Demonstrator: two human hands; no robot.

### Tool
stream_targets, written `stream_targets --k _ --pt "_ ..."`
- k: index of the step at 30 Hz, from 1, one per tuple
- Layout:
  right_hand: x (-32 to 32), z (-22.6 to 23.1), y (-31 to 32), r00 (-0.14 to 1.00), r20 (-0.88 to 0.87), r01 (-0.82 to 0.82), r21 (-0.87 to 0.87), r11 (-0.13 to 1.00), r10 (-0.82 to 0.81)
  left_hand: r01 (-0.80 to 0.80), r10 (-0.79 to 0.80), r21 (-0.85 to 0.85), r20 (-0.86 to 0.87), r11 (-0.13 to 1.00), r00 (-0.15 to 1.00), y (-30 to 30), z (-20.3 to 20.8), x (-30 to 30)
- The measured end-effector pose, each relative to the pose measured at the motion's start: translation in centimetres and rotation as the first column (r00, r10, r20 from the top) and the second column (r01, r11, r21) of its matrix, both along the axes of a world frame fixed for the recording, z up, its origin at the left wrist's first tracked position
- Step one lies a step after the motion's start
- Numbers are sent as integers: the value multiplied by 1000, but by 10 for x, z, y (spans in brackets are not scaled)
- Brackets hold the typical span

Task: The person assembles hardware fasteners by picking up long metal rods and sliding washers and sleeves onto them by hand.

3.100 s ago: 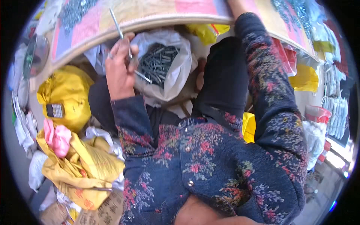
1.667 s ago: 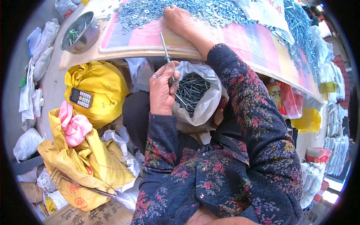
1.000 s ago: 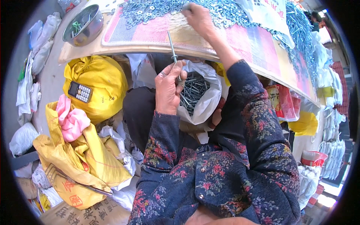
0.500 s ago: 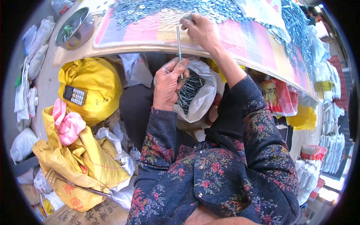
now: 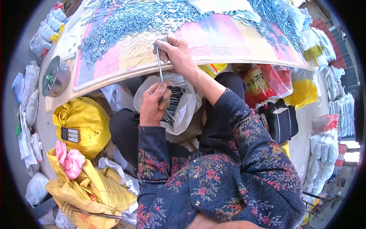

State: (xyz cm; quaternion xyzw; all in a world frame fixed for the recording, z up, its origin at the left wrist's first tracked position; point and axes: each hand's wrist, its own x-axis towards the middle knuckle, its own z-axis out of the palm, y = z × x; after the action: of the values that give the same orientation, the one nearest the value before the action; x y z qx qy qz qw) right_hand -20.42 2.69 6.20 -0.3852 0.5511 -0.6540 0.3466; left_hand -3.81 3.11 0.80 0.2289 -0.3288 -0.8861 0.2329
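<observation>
My left hand (image 5: 153,105) is closed around the lower end of a long, thin metal bolt (image 5: 159,65), which stands nearly upright at the table's front edge. My right hand (image 5: 176,55) pinches at the bolt's top end, with grey coverings on its fingertips. Whatever small part it may hold there is hidden by the fingers. Below my left hand, a white plastic bag (image 5: 187,108) sits open between my knees, with several metal bolts (image 5: 175,100) in it. Flat metal washers (image 5: 129,28) lie in a wide spread on the striped tabletop (image 5: 206,42) beyond my hands.
At the left are a steel bowl (image 5: 57,78), a tied yellow sack (image 5: 89,118) carrying a phone (image 5: 70,134), and crumpled yellow sacking (image 5: 101,171). More long metal pieces (image 5: 272,19) pile up far right. A red bag (image 5: 259,86) and dark bag (image 5: 280,120) sit under the table's right side.
My right hand has come down and left from over the table to the bolt's top. My left hand still grips the bolt. The whole view has shifted.
</observation>
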Motion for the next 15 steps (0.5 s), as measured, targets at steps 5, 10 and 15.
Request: stream_targets --k 5,10,15 --pt "-14 -24 -4 929 -298 178 -166 970 -221 81 -73 109 -79 991 994 0 -2 -12" --pt "-7 -19 -5 983 -33 175 -166 970 -183 52 -39 161 -83 986 996 -4 -7 -20" --pt "-4 -19 -8 984 91 169 -167 971 -156 -21 25 88 -48 996 999 -5 -7 -22"
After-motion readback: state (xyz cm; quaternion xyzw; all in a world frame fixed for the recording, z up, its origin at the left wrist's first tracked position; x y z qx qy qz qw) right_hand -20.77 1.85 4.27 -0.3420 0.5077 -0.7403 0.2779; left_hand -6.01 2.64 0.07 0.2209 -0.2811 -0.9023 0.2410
